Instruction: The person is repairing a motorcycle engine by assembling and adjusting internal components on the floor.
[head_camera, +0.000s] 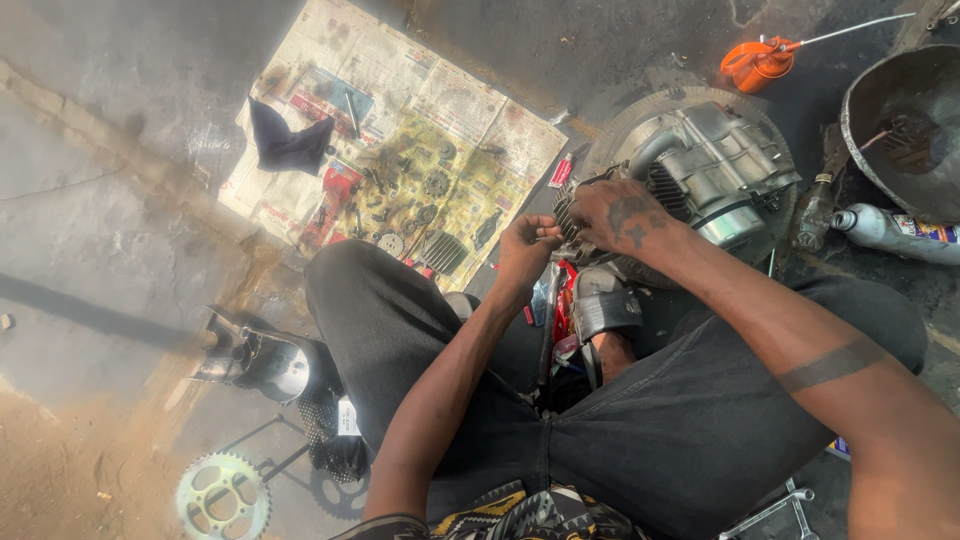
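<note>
A grey motorcycle engine (715, 165) rests on the ground in front of my knees. My right hand (625, 215) lies on its near finned side, fingers curled over the edge. My left hand (527, 245) is pinched shut just beside it, at the same edge of the engine; whatever small part it holds is hidden by the fingers. Both hands nearly touch each other.
An oily newspaper (400, 130) with gears, small parts and a dark rag (288, 140) lies ahead left. An orange oil can (755, 62), a metal basin (905, 130) and a bottle (890, 230) are at right. A sprocket (222, 495) and a metal cover (262, 362) lie at left.
</note>
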